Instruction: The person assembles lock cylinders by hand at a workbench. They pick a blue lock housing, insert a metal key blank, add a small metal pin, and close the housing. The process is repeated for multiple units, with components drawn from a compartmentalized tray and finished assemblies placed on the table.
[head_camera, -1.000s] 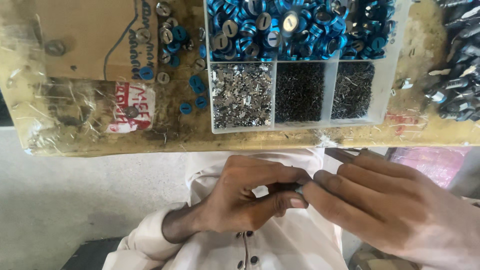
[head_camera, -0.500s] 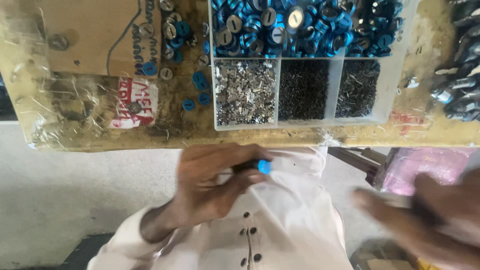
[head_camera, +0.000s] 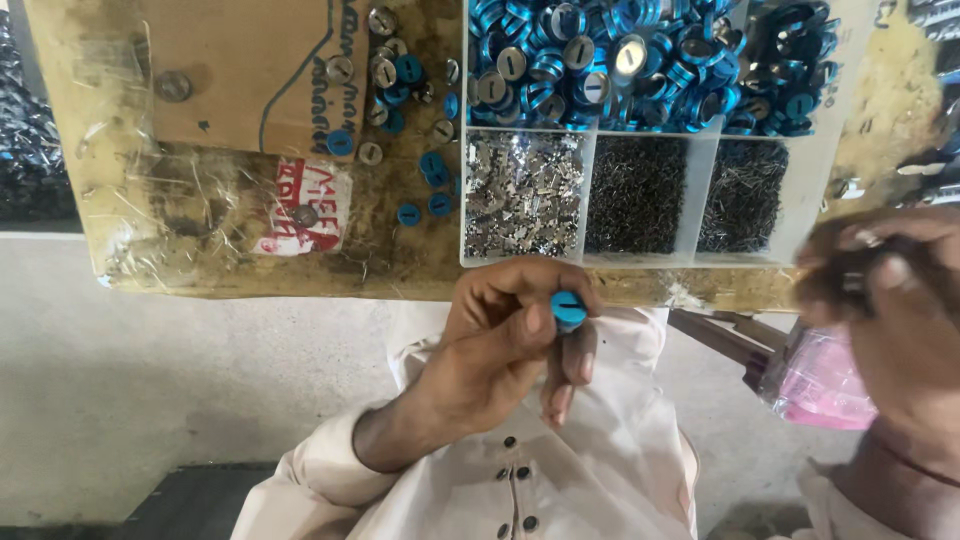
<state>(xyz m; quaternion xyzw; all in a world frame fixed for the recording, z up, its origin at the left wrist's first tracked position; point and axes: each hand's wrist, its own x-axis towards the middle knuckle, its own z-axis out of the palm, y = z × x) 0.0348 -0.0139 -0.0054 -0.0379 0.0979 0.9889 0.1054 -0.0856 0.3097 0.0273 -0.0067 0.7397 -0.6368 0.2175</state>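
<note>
Head view, looking down over your lap. Your left hand (head_camera: 505, 345) is curled, and its thumb and forefinger pinch a small blue round cap (head_camera: 568, 309), held just below the front edge of the wooden board (head_camera: 240, 230); the remaining fingers fold loosely beneath the cap. Your right hand (head_camera: 890, 310) sits at the right margin, blurred; it appears closed around a thin dark tool (head_camera: 858, 280), though the blur leaves the grip and the object uncertain. The two hands are well apart. Above your left hand, a clear plastic compartment tray (head_camera: 590, 262) rests on the board. Its upper compartments are heaped with blue ring caps (head_camera: 600, 60), some fitted with slotted silver discs. Its lower row holds, from left to right, shiny silver metal pieces (head_camera: 520, 190), fine dark pins (head_camera: 636, 192) and a further lot of dark pins (head_camera: 742, 195). To the left of the tray, loose blue caps and silver discs (head_camera: 400, 90) lie scattered on the board, near a sheet of brown cardboard (head_camera: 250, 70) and a white label with red writing (head_camera: 305, 208). A pink plastic bag (head_camera: 820, 385) lies beneath your right hand. Your pale buttoned garment (head_camera: 560, 480) fills the lower centre.
</note>
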